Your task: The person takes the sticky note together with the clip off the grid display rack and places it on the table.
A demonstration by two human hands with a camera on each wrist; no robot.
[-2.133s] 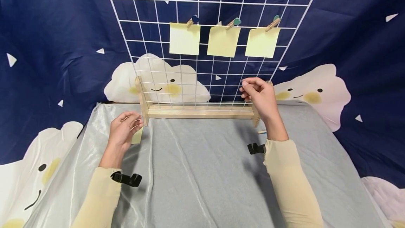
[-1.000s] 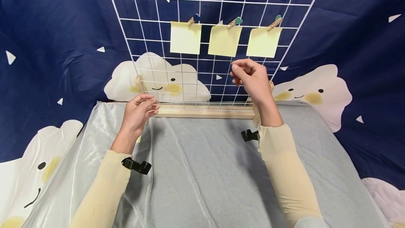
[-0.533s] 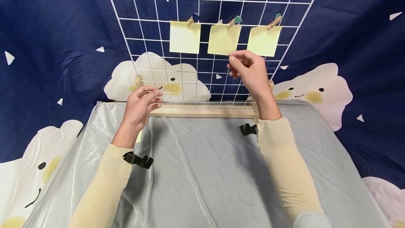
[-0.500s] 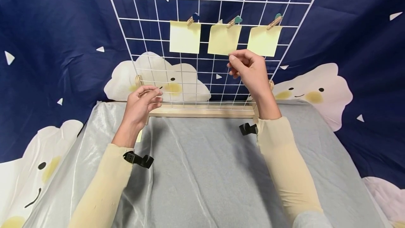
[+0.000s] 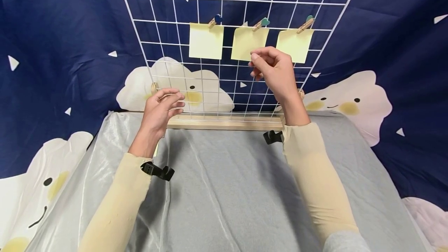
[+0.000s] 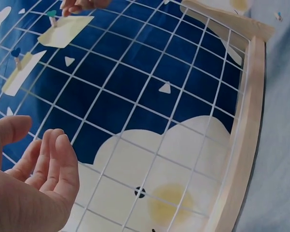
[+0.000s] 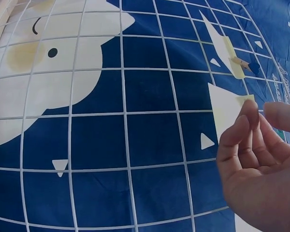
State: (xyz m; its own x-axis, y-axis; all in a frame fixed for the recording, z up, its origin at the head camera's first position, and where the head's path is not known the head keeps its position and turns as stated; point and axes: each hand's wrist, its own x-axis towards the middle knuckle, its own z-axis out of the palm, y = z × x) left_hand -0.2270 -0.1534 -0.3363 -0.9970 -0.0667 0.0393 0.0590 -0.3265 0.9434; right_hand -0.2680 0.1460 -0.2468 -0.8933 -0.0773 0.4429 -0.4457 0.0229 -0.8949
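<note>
One clipped middle note hangs partly behind the right grip

A white wire grid; before it, the left hand, thumb apart from fingers; clipped to it, two yellow notes; at it, near one note, the right hand; behind it, a cloud print; along its edge, a wooden bar.

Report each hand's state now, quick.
Left hand: open, holding nothing.
Right hand: open, fingers loosely bent, holding nothing, in front of the middle yellow note.
</note>
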